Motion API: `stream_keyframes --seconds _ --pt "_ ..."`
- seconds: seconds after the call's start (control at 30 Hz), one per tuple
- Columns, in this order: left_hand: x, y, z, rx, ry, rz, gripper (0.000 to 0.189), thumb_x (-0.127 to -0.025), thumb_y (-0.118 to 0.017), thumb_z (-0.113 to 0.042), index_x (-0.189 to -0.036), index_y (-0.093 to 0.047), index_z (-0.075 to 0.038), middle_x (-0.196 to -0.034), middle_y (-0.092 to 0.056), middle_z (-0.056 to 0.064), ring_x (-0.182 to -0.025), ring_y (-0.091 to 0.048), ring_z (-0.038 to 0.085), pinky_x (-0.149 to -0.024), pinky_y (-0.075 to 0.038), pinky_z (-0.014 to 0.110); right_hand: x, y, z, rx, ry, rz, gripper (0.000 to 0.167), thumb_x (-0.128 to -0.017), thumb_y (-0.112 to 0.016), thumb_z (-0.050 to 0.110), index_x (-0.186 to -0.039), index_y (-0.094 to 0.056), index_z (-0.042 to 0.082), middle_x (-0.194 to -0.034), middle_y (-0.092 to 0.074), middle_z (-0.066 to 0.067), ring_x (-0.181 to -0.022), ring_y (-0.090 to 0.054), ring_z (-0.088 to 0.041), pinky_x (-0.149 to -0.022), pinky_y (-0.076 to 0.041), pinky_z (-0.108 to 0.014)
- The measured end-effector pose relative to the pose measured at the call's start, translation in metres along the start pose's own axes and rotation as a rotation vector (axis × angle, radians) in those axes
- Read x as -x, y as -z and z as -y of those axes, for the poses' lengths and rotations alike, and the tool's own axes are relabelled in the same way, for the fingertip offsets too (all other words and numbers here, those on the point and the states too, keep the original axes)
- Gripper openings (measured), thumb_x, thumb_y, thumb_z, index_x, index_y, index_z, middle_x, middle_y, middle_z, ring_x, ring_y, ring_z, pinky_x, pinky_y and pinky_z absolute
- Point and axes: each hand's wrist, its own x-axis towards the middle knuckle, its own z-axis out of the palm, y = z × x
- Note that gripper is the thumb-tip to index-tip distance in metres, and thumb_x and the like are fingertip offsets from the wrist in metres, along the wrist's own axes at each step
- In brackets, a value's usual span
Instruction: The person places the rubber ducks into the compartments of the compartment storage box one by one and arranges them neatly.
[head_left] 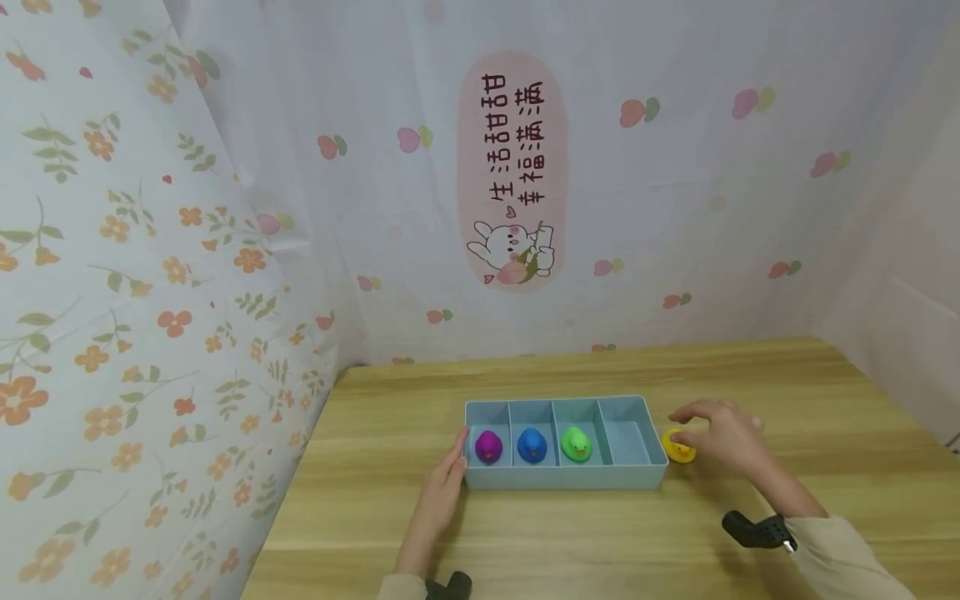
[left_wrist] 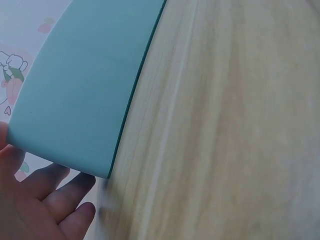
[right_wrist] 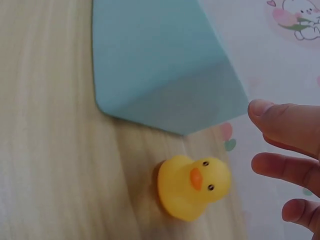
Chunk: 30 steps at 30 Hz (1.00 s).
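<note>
A light blue tray (head_left: pixel 566 477) with a row of compartments lies on the table. From left to right its compartments hold a purple duck (head_left: pixel 489 447), a blue duck (head_left: pixel 532 446) and a green duck (head_left: pixel 577 444); the rightmost one holds nothing. My left hand (head_left: pixel 441 492) touches the tray's left end, its fingers (left_wrist: pixel 70 197) against the end wall. Just outside the right end, a yellow duck (right_wrist: pixel 192 187) sits on the table. Above and beside it hovers my right hand (head_left: pixel 723 437), thumb and fingers apart, not touching the duck in the right wrist view.
The wooden table (head_left: pixel 540 542) extends in front of the tray and to both sides. Behind it hangs a white printed cloth (head_left: pixel 675 208), and a flowered cloth (head_left: pixel 135 333) borders the left. Each wrist wears a black device, such as the right wrist's camera mount (head_left: pixel 757 531).
</note>
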Motion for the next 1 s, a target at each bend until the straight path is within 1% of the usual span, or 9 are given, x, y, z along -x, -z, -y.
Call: stream_keyframes --seconds 0.13,0.27,0.43,0.57,0.7,0.83,1.0 --pt "0.001 0.0 0.001 -0.004 0.002 0.004 0.045 -0.104 -0.032 -0.021 -0.15 -0.033 -0.021 -0.153 -0.033 0.008 -0.139 -0.034 0.034 -0.114 -0.026 0.054 0.003 -0.006 -0.006 -0.001 -0.009 0.005 0.027 -0.077 -0.079 0.027 -0.099 -0.074 0.013 -0.101 -0.071 -0.01 -0.097 -0.052 -0.034 -0.068 -0.023 -0.047" --pt "0.0 -0.001 0.002 -0.002 -0.002 0.01 0.045 -0.105 -0.032 -0.021 -0.15 -0.032 -0.022 -0.153 -0.032 0.008 -0.139 -0.033 0.033 -0.115 -0.025 0.054 0.004 -0.009 -0.009 -0.014 0.001 -0.017 0.026 -0.076 -0.079 0.024 -0.098 -0.074 0.012 -0.102 -0.07 -0.013 -0.098 -0.052 -0.037 -0.069 -0.024 -0.049" --pt "-0.001 0.0 0.002 0.004 -0.002 0.011 0.045 -0.105 -0.032 -0.023 -0.15 -0.032 -0.022 -0.153 -0.032 0.009 -0.139 -0.033 0.033 -0.115 -0.026 0.054 0.005 -0.012 -0.013 -0.009 0.003 -0.019 0.028 -0.075 -0.08 0.025 -0.099 -0.073 0.012 -0.103 -0.07 -0.014 -0.097 -0.053 -0.036 -0.067 -0.023 -0.044" --pt "0.0 0.0 0.001 0.01 -0.003 0.009 0.045 -0.105 -0.032 -0.024 -0.15 -0.032 -0.023 -0.153 -0.031 0.008 -0.139 -0.033 0.033 -0.115 -0.026 0.053 0.007 -0.016 -0.018 -0.01 0.001 -0.018 0.032 -0.074 -0.081 0.029 -0.101 -0.073 0.014 -0.107 -0.069 -0.015 -0.1 -0.055 -0.041 -0.065 -0.022 -0.04" --pt "0.0 0.0 0.002 0.014 -0.004 0.004 0.046 -0.104 -0.032 -0.023 -0.15 -0.032 -0.024 -0.153 -0.032 0.006 -0.139 -0.034 0.032 -0.115 -0.026 0.052 0.011 -0.019 -0.023 -0.027 0.021 -0.029 0.038 -0.073 -0.081 0.032 -0.104 -0.072 0.013 -0.111 -0.067 -0.017 -0.103 -0.056 -0.045 -0.064 -0.023 -0.037" --pt "0.0 0.0 0.002 0.019 -0.002 0.009 0.046 -0.104 -0.032 -0.021 -0.15 -0.032 -0.023 -0.154 -0.032 0.007 -0.139 -0.033 0.032 -0.115 -0.025 0.052 0.014 -0.022 -0.027 -0.044 0.026 -0.024 0.044 -0.072 -0.082 0.034 -0.108 -0.07 0.012 -0.114 -0.065 -0.019 -0.105 -0.055 -0.046 -0.064 -0.024 -0.036" --pt "-0.001 0.0 0.002 0.018 0.001 0.018 0.046 -0.105 -0.031 -0.022 -0.15 -0.031 -0.022 -0.154 -0.03 0.008 -0.141 -0.031 0.031 -0.116 -0.024 0.052 0.016 -0.025 -0.031 -0.055 0.012 -0.019 0.049 -0.072 -0.082 0.037 -0.112 -0.069 0.012 -0.116 -0.063 -0.019 -0.106 -0.054 -0.046 -0.064 -0.021 -0.036"
